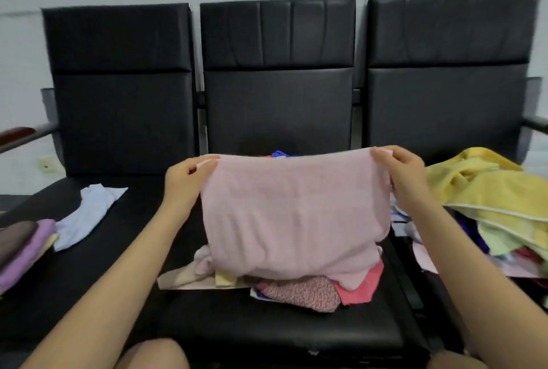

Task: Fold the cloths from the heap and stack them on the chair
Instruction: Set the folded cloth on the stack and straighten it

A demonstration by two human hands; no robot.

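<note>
The pale pink cloth [296, 214] looks soft, matt terry; the black chairs' seat [237, 324] is smooth, faintly glossy leatherette.

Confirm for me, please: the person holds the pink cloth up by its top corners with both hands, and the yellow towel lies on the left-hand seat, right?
Not quite. The head view shows the yellow towel on the right-hand seat. Both the left hand and the right hand do hold the pink cloth up.
</note>
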